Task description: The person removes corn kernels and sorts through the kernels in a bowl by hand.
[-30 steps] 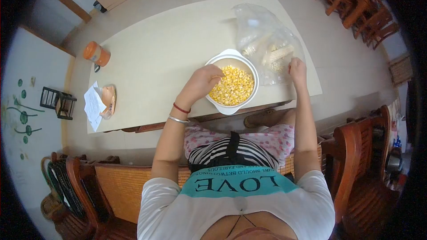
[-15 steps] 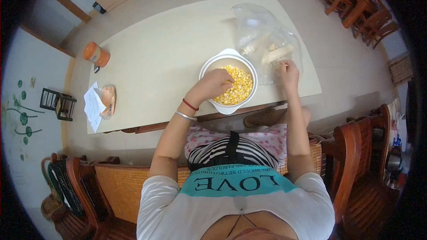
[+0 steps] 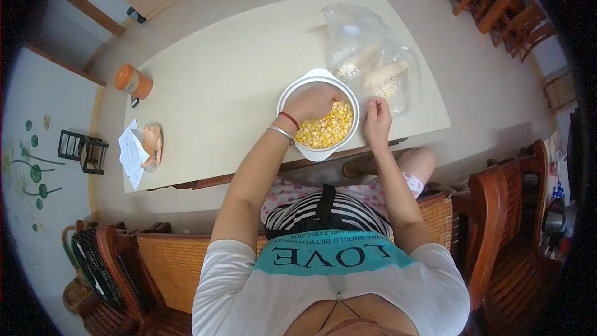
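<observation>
My left hand (image 3: 315,102), with a red cord and a silver bangle at the wrist, reaches into a white two-handled bowl (image 3: 319,155). Loose yellow corn kernels (image 3: 325,132) fill the bowl's lower part. The fingers curl down against the kernels at the far right inside; their tips are hidden. Just right of the bowl, my right hand (image 3: 377,126) is closed in a pinch above the table, close to the near edge of a clear plastic bag (image 3: 354,28). Whatever it may hold is too small to make out. Stripped corncobs (image 3: 384,76) and pale bits lie on or in the bag.
The cream table (image 3: 230,74) carries an orange canister (image 3: 134,81) at far left, with papers (image 3: 132,152) and an orange-tinted package (image 3: 152,146) near its left front edge. A wooden bench (image 3: 165,261) is behind me. Wooden chairs (image 3: 497,3) stand at upper right.
My left hand has moved right and deeper into the bowl, over the kernels' far side. My right hand has come left from the bag's cobs towards the bowl's rim.
</observation>
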The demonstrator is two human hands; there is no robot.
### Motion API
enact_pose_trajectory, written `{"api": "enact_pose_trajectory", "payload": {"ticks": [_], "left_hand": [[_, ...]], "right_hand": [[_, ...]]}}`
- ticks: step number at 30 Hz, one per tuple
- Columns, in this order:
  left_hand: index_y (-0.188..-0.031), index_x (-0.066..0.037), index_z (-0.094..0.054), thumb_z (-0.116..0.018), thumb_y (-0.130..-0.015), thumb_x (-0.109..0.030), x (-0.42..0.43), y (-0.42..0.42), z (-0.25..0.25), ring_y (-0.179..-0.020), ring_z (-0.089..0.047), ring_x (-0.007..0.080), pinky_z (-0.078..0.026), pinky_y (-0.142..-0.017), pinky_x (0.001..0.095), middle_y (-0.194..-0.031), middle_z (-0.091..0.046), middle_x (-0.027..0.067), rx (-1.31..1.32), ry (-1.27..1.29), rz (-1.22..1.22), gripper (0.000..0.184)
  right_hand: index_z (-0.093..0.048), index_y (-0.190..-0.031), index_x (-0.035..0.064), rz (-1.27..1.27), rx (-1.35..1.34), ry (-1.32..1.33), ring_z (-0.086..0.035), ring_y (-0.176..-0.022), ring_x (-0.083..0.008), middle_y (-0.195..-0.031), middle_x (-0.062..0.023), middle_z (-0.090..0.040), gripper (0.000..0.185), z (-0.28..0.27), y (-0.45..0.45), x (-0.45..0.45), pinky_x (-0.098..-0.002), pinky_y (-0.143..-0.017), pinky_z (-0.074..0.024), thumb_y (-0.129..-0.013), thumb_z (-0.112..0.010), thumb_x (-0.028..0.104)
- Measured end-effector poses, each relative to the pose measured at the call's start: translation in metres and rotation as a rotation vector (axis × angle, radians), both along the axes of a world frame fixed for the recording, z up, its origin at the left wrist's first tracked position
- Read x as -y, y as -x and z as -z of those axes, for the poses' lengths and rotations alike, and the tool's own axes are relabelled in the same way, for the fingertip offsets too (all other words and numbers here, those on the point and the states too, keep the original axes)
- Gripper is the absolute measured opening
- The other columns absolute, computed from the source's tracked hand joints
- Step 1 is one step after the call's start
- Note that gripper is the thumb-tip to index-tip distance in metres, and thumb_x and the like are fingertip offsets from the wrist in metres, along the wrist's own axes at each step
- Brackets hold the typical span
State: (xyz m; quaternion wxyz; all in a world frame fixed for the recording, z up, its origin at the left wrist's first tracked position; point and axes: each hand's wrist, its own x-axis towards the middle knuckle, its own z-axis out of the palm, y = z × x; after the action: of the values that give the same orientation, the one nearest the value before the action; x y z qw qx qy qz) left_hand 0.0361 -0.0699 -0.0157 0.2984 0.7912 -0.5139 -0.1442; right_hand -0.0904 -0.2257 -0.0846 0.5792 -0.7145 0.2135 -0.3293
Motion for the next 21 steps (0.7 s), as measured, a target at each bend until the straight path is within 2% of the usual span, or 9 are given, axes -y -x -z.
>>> {"api": "enact_pose_trajectory", "payload": {"ticks": [1,4,8,10,13,16,19,21], "left_hand": [[-0.095,-0.004,-0.065,-0.049,-0.076,-0.003,0.0,0.001,0.002,-0.096,-0.059,0.0329,-0.045,-0.084,0.0395,-0.097,-0.064,0.0178,-0.008,0.029,0.029,0.025],[-0.095,-0.004,-0.065,-0.049,-0.076,-0.003,0.001,0.0,0.01,-0.093,-0.06,0.0335,-0.046,-0.081,0.04,-0.096,-0.065,0.0181,-0.038,-0.131,-0.022,0.025],[-0.094,-0.004,-0.065,-0.05,-0.072,0.001,-0.003,-0.01,0.022,-0.09,-0.06,0.0338,-0.046,-0.078,0.0399,-0.093,-0.065,0.0184,-0.002,-0.16,0.048,0.027],[-0.093,-0.004,-0.065,-0.05,-0.07,0.002,-0.01,-0.013,0.01,-0.09,-0.06,0.0343,-0.046,-0.078,0.0398,-0.093,-0.064,0.0183,-0.065,-0.174,0.095,0.029],[-0.092,-0.004,-0.066,-0.05,-0.068,0.004,-0.023,-0.008,-0.013,-0.09,-0.059,0.0344,-0.046,-0.079,0.0385,-0.094,-0.064,0.0178,-0.014,-0.247,0.135,0.03],[-0.092,-0.003,-0.066,-0.048,-0.067,0.006,-0.038,0.0,-0.023,-0.091,-0.059,0.0344,-0.046,-0.08,0.0379,-0.095,-0.064,0.0173,-0.033,-0.254,0.09,0.032],[-0.091,-0.004,-0.069,-0.048,-0.069,0.005,-0.053,0.015,-0.037,-0.086,-0.061,0.0345,-0.048,-0.076,0.0397,-0.091,-0.064,0.0199,-0.007,-0.137,0.01,0.032],[-0.088,-0.004,-0.069,-0.048,-0.069,0.005,-0.06,0.02,-0.045,-0.085,-0.062,0.0347,-0.048,-0.075,0.0404,-0.09,-0.064,0.0199,-0.015,-0.133,0.026,0.03]], "right_hand": [[-0.058,-0.092,-0.0016,-0.034,0.019,-0.059,-0.053,-0.072,-0.0108,-0.078,-0.0068,-0.06,0.017,0.007,-0.002,0.002,-0.026,-0.066,-0.0446,-0.092,-0.051,0.014],[-0.058,-0.092,-0.0018,-0.079,-0.043,-0.035,-0.053,-0.07,-0.0108,-0.076,-0.0067,-0.059,0.017,0.013,-0.003,0.005,-0.0265,-0.065,-0.0445,-0.092,-0.051,0.014],[-0.058,-0.09,-0.002,-0.093,-0.038,0.017,-0.053,-0.064,-0.0114,-0.071,-0.0082,-0.059,0.018,0.015,-0.005,0.004,-0.0277,-0.06,-0.0442,-0.092,-0.052,0.015],[-0.058,-0.089,-0.0021,-0.083,-0.059,0.046,-0.053,-0.062,-0.012,-0.069,-0.0091,-0.059,0.018,0.013,-0.005,0.004,-0.0284,-0.059,-0.0441,-0.091,-0.052,0.015],[-0.058,-0.088,-0.0021,-0.082,-0.044,0.061,-0.053,-0.062,-0.0126,-0.068,-0.0101,-0.059,0.018,0.006,-0.002,0.002,-0.0288,-0.058,-0.0442,-0.091,-0.052,0.015],[-0.058,-0.087,-0.0023,-0.084,-0.051,0.084,-0.054,-0.062,-0.0131,-0.068,-0.0103,-0.059,0.019,0.005,-0.002,0.002,-0.0288,-0.058,-0.0444,-0.091,-0.053,0.015],[-0.055,-0.088,-0.0002,-0.089,-0.009,0.146,-0.045,-0.058,-0.004,-0.067,0.0019,-0.052,0.016,0.008,-0.004,0.001,-0.02,-0.051,-0.0366,-0.095,-0.05,0.014],[-0.055,-0.088,-0.0001,-0.106,-0.015,0.095,-0.044,-0.057,-0.004,-0.067,0.0019,-0.052,0.016,0.009,-0.004,0.001,-0.0201,-0.051,-0.0364,-0.094,-0.05,0.013]]}}
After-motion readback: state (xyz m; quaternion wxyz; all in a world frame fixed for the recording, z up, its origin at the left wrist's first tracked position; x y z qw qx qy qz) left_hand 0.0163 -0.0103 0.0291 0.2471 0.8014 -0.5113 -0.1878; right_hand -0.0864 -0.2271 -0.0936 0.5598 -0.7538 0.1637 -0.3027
